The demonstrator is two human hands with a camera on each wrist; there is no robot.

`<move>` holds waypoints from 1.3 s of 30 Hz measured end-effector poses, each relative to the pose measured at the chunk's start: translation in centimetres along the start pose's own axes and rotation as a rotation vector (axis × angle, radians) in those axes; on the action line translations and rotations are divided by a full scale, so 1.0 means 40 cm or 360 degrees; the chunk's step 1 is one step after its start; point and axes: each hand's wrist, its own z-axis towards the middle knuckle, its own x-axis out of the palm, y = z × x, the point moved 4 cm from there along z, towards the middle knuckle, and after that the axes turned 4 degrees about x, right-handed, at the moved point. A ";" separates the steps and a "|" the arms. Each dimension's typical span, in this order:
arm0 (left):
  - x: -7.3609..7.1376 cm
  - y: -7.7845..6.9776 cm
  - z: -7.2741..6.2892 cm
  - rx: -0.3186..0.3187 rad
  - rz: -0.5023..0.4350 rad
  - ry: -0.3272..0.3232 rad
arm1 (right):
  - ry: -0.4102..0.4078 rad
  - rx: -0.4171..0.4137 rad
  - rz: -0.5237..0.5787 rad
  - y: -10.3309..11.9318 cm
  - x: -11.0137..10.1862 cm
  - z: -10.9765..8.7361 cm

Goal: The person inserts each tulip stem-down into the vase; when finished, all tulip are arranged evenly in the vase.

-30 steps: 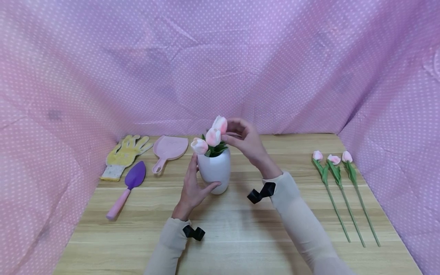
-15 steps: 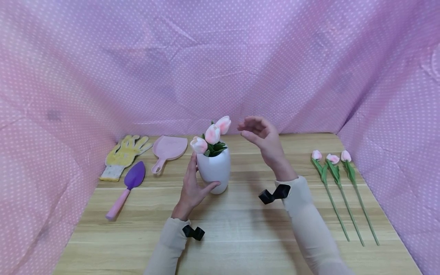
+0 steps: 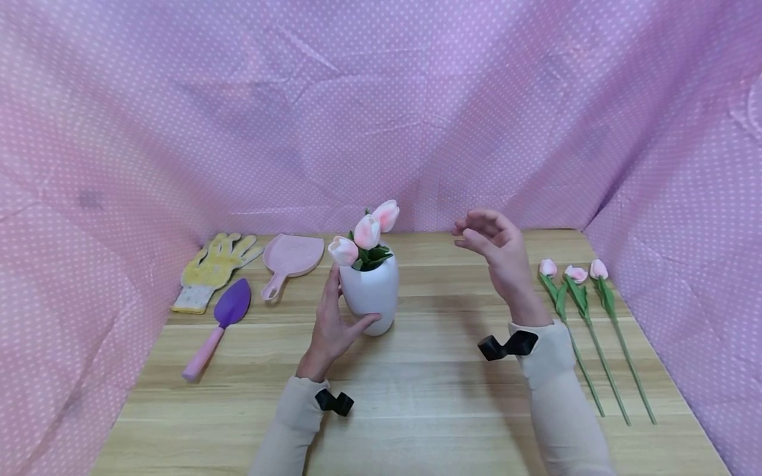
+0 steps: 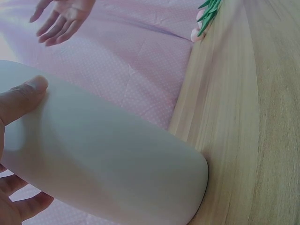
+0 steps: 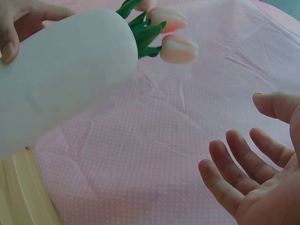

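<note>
While a lilac-pink cloth with white polka dots (image 3: 381, 132) is hanging across the upper frame and down both sides, a pale wood-grain table (image 3: 417, 403) is spreading over the lower half. Near the middle, a smooth white rounded vase (image 3: 376, 294) is standing on it, its base touching the wood. By its looks, the vase is probably being stiff, slick and fairly breakable; its weight is not showing. The belly is offering the surest hold, with thumb and fingers on opposite sides.

At the vase's lower left, the left hand (image 3: 333, 334) is gripping just so, thumb across the front, fingers along the side. Right of centre, the right hand (image 3: 506, 258) is hovering with its grip wide, fingers loosely bent and holding nothing.

On the left side, a yellow-and-white fabric glove (image 3: 211, 268), a pink dustpan (image 3: 297, 254) and a purple-bladed, pink-handled trowel (image 3: 233, 302) are lying near one another. On the right side, three loose pink tulips with green stems (image 3: 579, 301) are lying side by side. Smallest, three pink-white tulip heads (image 3: 367, 231) are rising from the vase's mouth, probably being light and easily bruised, so their hidden stems are seeming the better hold.
</note>
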 end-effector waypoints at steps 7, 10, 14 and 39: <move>0.001 0.002 0.000 0.0012 -0.0008 -0.0005 | -0.0032 0.0012 0.0015 0.005 -0.064 -0.035; 0.001 0.001 -0.001 0.0018 -0.0008 -0.0007 | -0.0061 -0.0005 0.0034 0.009 -0.094 -0.049; 0.001 0.002 -0.002 0.0016 -0.0012 -0.0003 | -0.0099 -0.0039 0.0082 0.015 -0.138 -0.067; -0.002 -0.002 0.001 0.0002 0.0002 0.0025 | -0.0279 0.0042 0.0152 -0.003 -0.378 -0.170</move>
